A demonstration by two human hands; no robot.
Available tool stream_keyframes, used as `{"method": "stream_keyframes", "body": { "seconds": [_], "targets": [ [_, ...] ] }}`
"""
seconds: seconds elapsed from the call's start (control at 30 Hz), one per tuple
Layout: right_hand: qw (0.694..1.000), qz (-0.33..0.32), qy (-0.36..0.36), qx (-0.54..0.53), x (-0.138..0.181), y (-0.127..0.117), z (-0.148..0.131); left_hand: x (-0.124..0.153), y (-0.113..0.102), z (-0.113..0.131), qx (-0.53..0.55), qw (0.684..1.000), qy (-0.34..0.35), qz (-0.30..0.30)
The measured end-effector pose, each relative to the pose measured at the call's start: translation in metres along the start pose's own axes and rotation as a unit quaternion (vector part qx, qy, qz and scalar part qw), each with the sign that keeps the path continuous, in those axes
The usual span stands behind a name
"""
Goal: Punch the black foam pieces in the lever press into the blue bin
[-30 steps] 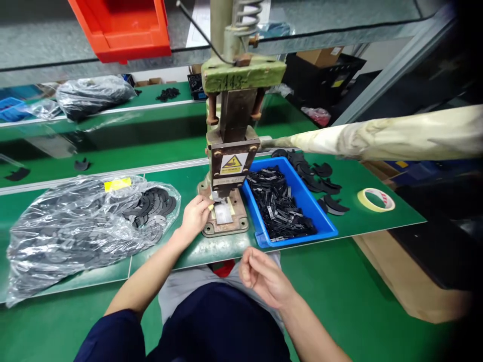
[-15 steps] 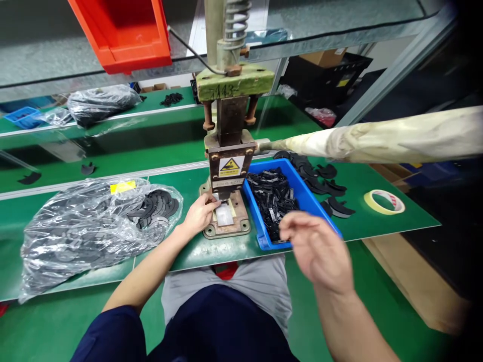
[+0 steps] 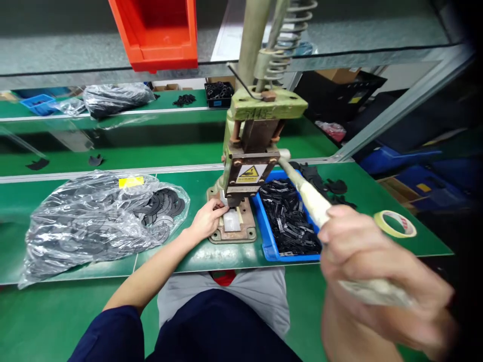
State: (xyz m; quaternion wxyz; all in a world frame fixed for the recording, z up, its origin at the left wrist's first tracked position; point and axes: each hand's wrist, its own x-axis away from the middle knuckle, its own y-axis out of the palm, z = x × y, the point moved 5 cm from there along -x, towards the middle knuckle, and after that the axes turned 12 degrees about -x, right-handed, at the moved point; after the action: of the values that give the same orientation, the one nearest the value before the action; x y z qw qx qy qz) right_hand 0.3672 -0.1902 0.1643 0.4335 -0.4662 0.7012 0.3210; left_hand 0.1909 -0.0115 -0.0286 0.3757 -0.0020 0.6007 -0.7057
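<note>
A green hand press (image 3: 268, 105) stands in the middle of the bench, a warning sign on its front. My right hand (image 3: 373, 251) is wrapped round its long cream-coloured lever (image 3: 315, 198), which slants down toward me. At the press base (image 3: 247, 234), my left hand (image 3: 207, 218) pinches beside the ram's lower end. A small dark piece shows by the fingertips, mostly hidden, so what they hold I cannot make out. Just in front of the fingers lies a pale plate (image 3: 231, 221) on the base. Right of the press, a blue bin (image 3: 268, 247) holds many black parts (image 3: 289, 216).
A clear plastic bag (image 3: 86, 226) full of dark curved pieces lies on the left. Loose curved pieces (image 3: 335, 186) and a tape roll (image 3: 395, 223) are on the right. An orange bin (image 3: 164, 58) overhangs at the shelf edge. Behind runs a second green surface (image 3: 158, 146).
My right hand has gone from above the blue bin to the lever and closed round it. The lever has swung down toward me. My left hand stays at the press base. The view has shifted.
</note>
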Motion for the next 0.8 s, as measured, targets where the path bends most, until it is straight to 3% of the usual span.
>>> {"method": "stream_keyframes", "body": {
  "seconds": [0.17, 0.3, 0.37, 0.43, 0.53, 0.6, 0.8],
  "targets": [
    [0.992, 0.084, -0.061, 0.073, 0.064, -0.003, 0.011, 0.004, 0.002, 0.002, 0.017, 1.000, -0.012, -0.013],
    [0.988, 0.104, -0.101, 0.056, 0.067, -0.004, 0.020, 0.014, -0.013, -0.003, 0.009, 0.999, -0.016, -0.026],
    [0.984, 0.109, -0.134, 0.046, 0.065, -0.005, 0.024, 0.023, -0.027, -0.020, -0.029, 0.996, -0.070, -0.048],
    [0.978, 0.126, -0.160, 0.036, 0.065, -0.005, 0.026, 0.035, -0.044, -0.043, -0.095, 0.979, -0.157, -0.082],
    [0.975, 0.155, -0.157, 0.031, 0.066, -0.004, 0.028, 0.052, -0.067, -0.075, -0.204, 0.929, -0.266, -0.156],
    [0.975, 0.164, -0.144, 0.031, 0.067, -0.002, 0.026, 0.056, -0.074, -0.085, -0.248, 0.903, -0.288, -0.199],
    [0.982, 0.160, -0.102, 0.023, 0.068, -0.001, 0.023, 0.043, -0.076, -0.091, -0.286, 0.864, -0.293, -0.293]
  ]
}}
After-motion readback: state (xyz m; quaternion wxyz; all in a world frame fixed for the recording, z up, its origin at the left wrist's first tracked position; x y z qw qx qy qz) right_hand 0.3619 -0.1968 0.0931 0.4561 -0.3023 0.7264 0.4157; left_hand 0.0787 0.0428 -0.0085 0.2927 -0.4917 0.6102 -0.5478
